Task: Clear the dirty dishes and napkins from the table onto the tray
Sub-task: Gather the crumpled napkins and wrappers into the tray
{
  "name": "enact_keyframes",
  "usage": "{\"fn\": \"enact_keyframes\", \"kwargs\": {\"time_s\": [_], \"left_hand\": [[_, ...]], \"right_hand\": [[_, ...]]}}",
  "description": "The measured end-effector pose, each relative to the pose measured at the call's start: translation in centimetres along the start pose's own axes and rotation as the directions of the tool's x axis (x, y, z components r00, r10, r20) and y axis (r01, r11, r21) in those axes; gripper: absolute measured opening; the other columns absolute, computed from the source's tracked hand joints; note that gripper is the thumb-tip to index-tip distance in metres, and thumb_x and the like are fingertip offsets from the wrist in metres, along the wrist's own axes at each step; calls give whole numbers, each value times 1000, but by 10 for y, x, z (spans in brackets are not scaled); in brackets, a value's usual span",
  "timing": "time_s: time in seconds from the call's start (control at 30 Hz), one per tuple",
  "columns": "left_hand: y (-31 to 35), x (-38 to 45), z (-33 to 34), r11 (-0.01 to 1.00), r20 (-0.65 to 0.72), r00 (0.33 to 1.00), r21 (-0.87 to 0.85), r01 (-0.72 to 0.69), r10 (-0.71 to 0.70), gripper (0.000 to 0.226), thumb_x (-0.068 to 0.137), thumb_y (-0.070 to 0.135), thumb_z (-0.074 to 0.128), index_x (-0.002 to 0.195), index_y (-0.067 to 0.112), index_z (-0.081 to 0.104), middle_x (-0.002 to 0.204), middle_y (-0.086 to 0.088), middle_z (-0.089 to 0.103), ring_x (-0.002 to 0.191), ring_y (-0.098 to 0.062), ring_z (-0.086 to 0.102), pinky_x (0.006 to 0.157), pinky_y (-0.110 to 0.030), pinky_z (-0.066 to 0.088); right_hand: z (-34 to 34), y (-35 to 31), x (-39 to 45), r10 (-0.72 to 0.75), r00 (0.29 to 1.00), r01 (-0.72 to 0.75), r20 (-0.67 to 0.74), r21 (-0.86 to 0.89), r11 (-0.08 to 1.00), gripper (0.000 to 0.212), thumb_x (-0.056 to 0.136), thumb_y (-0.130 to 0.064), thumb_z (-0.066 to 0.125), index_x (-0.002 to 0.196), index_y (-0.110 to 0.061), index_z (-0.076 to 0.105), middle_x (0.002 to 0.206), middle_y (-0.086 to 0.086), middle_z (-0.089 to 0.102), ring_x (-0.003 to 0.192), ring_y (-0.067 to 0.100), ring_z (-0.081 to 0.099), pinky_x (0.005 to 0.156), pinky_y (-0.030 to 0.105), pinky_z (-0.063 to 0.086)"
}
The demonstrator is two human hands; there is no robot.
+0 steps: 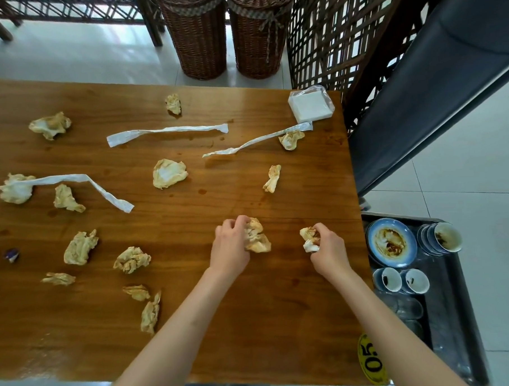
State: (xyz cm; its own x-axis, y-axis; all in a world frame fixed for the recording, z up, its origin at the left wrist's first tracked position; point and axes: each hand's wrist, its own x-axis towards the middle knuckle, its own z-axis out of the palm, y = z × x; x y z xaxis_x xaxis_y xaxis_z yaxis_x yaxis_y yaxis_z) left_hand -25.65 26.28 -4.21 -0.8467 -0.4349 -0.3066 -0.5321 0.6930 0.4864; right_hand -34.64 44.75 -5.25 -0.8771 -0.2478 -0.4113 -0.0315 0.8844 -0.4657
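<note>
My left hand (231, 246) is closed on a stained crumpled napkin (256, 236) resting on the wooden table (253, 324). A little to the right, my right hand (327, 246) grips a smaller crumpled napkin (307, 237) near the table's right edge. Several more soiled napkins lie scattered over the table, such as a crumpled napkin (169, 173) in the middle and one (271, 179) to its right. Three long white paper wrappers (169, 131) lie among them. The dark tray (445, 315) stands beside the table's right edge, holding a dirty blue plate (391, 242), stacked cups (444, 237) and two small cups (400, 280).
A pack of clean white napkins (310, 105) sits at the table's far right corner. Two wicker baskets (226, 33) and a lattice screen (342, 37) stand beyond the table. A yellow number tag (371, 360) marks the near right corner. Clear glasses (407, 308) are on the tray.
</note>
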Motion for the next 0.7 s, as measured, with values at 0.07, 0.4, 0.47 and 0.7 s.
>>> {"fn": "enact_keyframes", "kwargs": {"time_s": [0.07, 0.4, 0.47, 0.7], "left_hand": [[0, 0, 2, 999, -21, 1000, 49, -4, 5, 60, 81, -5, 58, 129, 25, 39, 121, -7, 48, 107, -22, 43, 84, -28, 44], [-24, 13, -26, 995, -87, 993, -55, 77, -82, 75, 80, -8, 59, 145, 12, 27, 136, -8, 47, 123, -25, 43, 102, -35, 40], [-27, 18, -35, 996, -88, 993, -48, 78, -82, 76, 79, -8, 61, 145, 11, 28, 138, -8, 47, 126, -25, 42, 103, -34, 39], [-39, 54, -63, 998, -96, 995, -56, -3, -2, 80, 75, -12, 61, 144, 14, 30, 137, -6, 48, 126, -23, 43, 104, -32, 40]], "right_hand": [[-2, 1, 2, -2, 1000, 2, -4, 19, 1000, 54, 76, 11, 63, 121, -17, 52, 107, 4, 57, 94, 17, 51, 74, 29, 51], [-12, -40, 36, 9, 994, 12, -111, 193, 981, 60, 78, 8, 65, 131, -14, 48, 118, 7, 55, 108, 21, 51, 76, 24, 44], [-12, -57, 47, 17, 992, 10, -123, 217, 976, 60, 79, 7, 65, 132, -15, 47, 120, 7, 55, 109, 21, 52, 76, 24, 44], [-2, -121, 91, 43, 983, 0, -181, 233, 972, 59, 79, 5, 66, 131, -15, 48, 124, 9, 50, 107, 18, 50, 75, 19, 40]]}}
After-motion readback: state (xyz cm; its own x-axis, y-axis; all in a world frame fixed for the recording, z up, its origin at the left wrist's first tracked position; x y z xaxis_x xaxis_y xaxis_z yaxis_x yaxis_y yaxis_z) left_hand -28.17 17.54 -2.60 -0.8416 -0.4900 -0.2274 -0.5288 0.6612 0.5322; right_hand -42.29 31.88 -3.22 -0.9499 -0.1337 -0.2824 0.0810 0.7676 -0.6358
